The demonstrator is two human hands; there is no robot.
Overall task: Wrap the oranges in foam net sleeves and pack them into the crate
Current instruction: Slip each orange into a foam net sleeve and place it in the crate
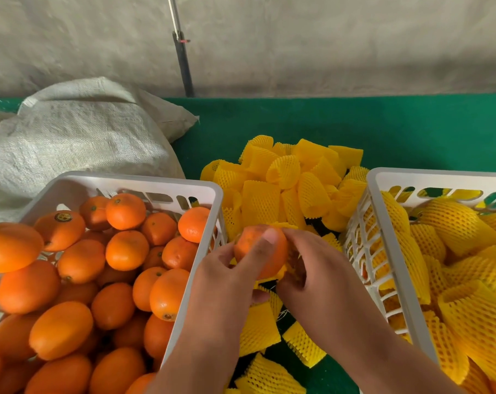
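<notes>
My left hand [227, 275] grips a bare orange [251, 243] between the two crates, thumb laid across its top. My right hand [315, 268] pinches a yellow foam net sleeve [281, 273] that is bunched at the orange's lower right side. A white crate [201, 194] on the left is heaped with several unwrapped oranges [82, 260]. The white crate on the right [383, 183] holds several oranges wrapped in yellow sleeves [457, 226].
A pile of loose yellow foam sleeves [286, 180] lies on the green table [355, 123] between and behind the crates; more lie under my forearms. A white woven sack [76, 132] sits back left. A dark pole [184, 61] stands against the wall.
</notes>
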